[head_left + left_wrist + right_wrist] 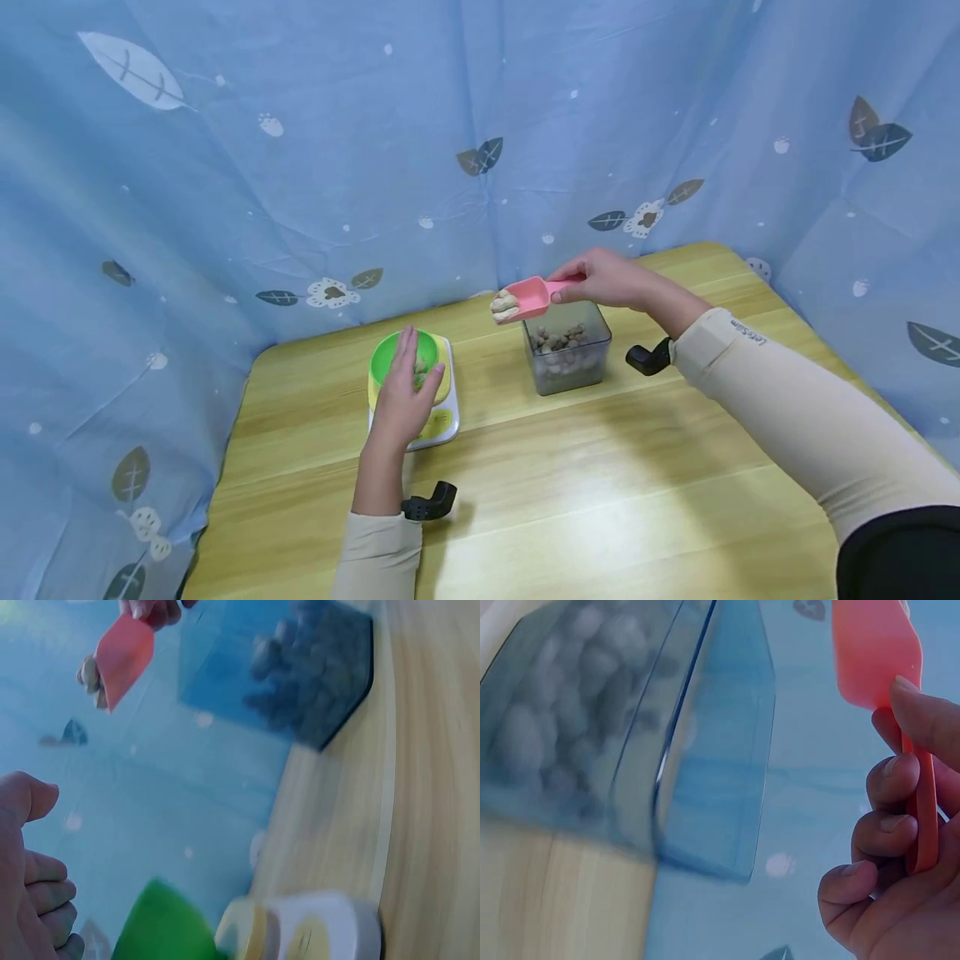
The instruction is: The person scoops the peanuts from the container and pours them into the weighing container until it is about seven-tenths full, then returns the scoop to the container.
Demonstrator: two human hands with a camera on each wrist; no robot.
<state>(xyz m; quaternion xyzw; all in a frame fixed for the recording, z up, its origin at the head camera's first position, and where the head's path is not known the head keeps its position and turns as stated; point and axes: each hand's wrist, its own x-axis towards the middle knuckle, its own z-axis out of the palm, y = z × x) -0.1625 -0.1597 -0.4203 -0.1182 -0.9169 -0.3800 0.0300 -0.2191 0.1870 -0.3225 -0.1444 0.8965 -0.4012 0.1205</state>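
Observation:
My right hand (600, 279) grips the handle of a pink scoop (534, 297), its fingers curled round it in the right wrist view. Pale, knobbly pieces that look like unshelled peanuts (504, 306) lie at the scoop's front end. Below the scoop, a clear grey bin (572, 382) holds many similar brownish pieces (558, 340). My left hand (403, 404), fingers straight and thumb apart, is over or beside a green bowl (384, 357) and partly hides it. A few pieces (421, 367) show inside the bowl, which sits on a white and yellow kitchen scale (450, 417).
The wooden table (570, 500) carries the scale at left and the bin toward the back. A blue leaf-patterned curtain (420, 150) hangs behind and around the table. Black wrist cameras (431, 502) stick out from both sleeves.

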